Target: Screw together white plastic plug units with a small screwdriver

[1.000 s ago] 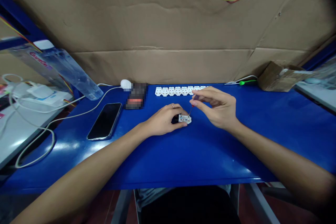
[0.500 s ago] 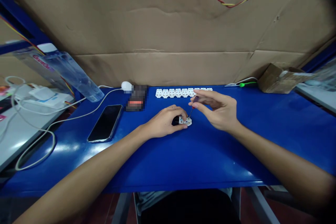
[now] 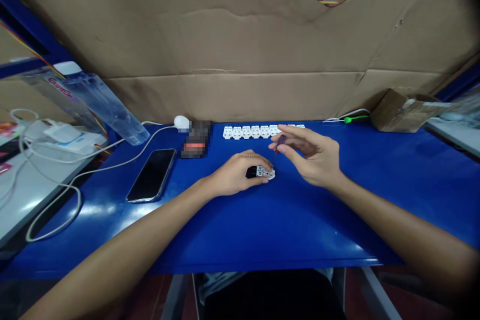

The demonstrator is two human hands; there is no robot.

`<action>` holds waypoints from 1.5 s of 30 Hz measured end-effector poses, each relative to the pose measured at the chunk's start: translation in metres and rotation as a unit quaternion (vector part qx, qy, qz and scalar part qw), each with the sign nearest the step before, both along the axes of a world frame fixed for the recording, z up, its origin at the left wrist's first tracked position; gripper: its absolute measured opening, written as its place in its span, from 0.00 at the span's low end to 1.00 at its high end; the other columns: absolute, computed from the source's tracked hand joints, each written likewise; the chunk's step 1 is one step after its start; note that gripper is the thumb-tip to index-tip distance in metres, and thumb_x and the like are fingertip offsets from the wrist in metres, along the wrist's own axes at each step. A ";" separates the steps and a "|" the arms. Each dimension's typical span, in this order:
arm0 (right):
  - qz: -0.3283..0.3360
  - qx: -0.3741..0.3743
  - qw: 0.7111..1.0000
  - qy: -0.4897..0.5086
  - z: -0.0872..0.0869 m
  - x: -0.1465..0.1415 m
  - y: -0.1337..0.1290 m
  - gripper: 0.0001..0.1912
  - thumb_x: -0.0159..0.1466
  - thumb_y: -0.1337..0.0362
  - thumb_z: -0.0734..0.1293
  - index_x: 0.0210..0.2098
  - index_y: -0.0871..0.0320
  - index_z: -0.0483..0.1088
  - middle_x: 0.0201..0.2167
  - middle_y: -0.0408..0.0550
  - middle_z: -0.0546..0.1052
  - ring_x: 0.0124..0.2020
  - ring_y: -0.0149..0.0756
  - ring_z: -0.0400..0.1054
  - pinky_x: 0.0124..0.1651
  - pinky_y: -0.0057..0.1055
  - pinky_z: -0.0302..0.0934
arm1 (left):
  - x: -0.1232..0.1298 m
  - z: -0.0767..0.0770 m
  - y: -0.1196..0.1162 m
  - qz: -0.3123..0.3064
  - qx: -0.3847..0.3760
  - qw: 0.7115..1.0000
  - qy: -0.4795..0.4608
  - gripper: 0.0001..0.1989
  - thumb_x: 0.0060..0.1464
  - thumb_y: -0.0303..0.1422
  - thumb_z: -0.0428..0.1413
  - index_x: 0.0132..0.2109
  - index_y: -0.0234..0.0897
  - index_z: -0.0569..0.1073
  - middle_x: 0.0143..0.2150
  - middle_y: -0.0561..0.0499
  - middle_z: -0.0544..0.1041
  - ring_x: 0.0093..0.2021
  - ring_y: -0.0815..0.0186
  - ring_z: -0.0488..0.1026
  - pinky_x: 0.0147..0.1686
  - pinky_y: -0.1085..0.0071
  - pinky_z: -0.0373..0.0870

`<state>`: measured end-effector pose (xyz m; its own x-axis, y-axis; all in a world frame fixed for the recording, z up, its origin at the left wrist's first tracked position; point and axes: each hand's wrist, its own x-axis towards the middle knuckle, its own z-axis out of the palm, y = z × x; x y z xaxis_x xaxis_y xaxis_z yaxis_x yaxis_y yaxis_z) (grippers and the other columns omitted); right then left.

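Observation:
On the blue tabletop, my left hand (image 3: 237,174) grips a small white plastic piece with holes (image 3: 261,173) between thumb and fingers. A small screwdriver (image 3: 281,141) with a purple and red handle is pinched in my right hand (image 3: 317,156), just right of the piece. The screwdriver slants down, its thin shaft reaching the right end of the piece by my left fingertip. Whether the tip touches the piece I cannot tell. Behind my hands lies a row of several similar white pieces (image 3: 246,132), partly hidden at its right end by my right fingers.
A black phone (image 3: 152,175) lies to the left, with a white cable (image 3: 79,200) looping past it. A water bottle (image 3: 108,105) leans at the back left. A cardboard box (image 3: 397,110) and a green-handled tool (image 3: 348,120) sit at the back right.
My left fingertip has shifted slightly right along the piece. The screwdriver handle has risen a little and shows more between my right fingers. The view has shifted slightly.

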<state>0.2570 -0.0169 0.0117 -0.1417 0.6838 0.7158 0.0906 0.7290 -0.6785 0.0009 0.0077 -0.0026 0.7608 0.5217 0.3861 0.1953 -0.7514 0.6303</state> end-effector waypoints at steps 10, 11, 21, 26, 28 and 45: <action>-0.008 0.037 0.999 0.005 0.000 0.001 0.002 0.28 0.71 0.70 0.82 0.65 0.37 0.86 0.51 0.43 0.91 0.46 0.39 0.90 0.50 0.40 0.90 | 0.000 0.000 0.000 -0.005 0.009 1.000 0.008 0.11 0.72 0.28 0.73 0.58 0.45 0.89 0.59 0.49 0.92 0.62 0.56 0.87 0.70 0.53 0.77; -0.001 0.023 1.000 0.006 0.000 0.000 0.001 0.29 0.73 0.71 0.80 0.68 0.38 0.85 0.52 0.43 0.92 0.47 0.39 0.91 0.53 0.40 0.90 | 0.000 0.000 0.001 -0.006 0.011 1.000 0.007 0.11 0.72 0.28 0.73 0.58 0.45 0.89 0.59 0.50 0.92 0.62 0.56 0.88 0.70 0.53 0.77; -0.006 0.044 0.999 0.002 0.003 -0.001 0.002 0.27 0.68 0.70 0.84 0.61 0.36 0.88 0.51 0.42 0.91 0.44 0.37 0.89 0.49 0.37 0.90 | -0.001 -0.003 0.001 -0.001 0.009 1.000 -0.007 0.11 0.71 0.29 0.73 0.57 0.46 0.90 0.58 0.49 0.92 0.61 0.56 0.87 0.68 0.53 0.79; 0.022 0.010 0.999 -0.025 0.003 0.000 -0.001 0.28 0.75 0.72 0.76 0.70 0.41 0.83 0.56 0.45 0.92 0.51 0.38 0.92 0.57 0.36 0.89 | -0.002 -0.004 0.003 -0.003 0.013 1.000 -0.010 0.10 0.71 0.31 0.73 0.57 0.46 0.90 0.57 0.49 0.92 0.61 0.56 0.87 0.67 0.54 0.79; 0.027 0.027 0.999 -0.036 0.005 0.001 -0.002 0.26 0.75 0.72 0.76 0.68 0.42 0.85 0.58 0.46 0.91 0.53 0.39 0.91 0.54 0.36 0.89 | -0.002 -0.003 0.002 -0.003 0.009 1.000 -0.013 0.09 0.71 0.31 0.73 0.56 0.45 0.89 0.57 0.49 0.92 0.61 0.56 0.87 0.67 0.55 0.80; 0.017 0.041 0.998 -0.032 0.004 -0.001 -0.002 0.23 0.72 0.68 0.79 0.64 0.43 0.87 0.56 0.46 0.90 0.50 0.40 0.90 0.53 0.39 0.90 | 0.016 -0.005 -0.001 0.084 -0.075 0.993 -0.033 0.08 0.71 0.30 0.63 0.49 0.42 0.89 0.53 0.47 0.92 0.54 0.56 0.89 0.61 0.52 0.84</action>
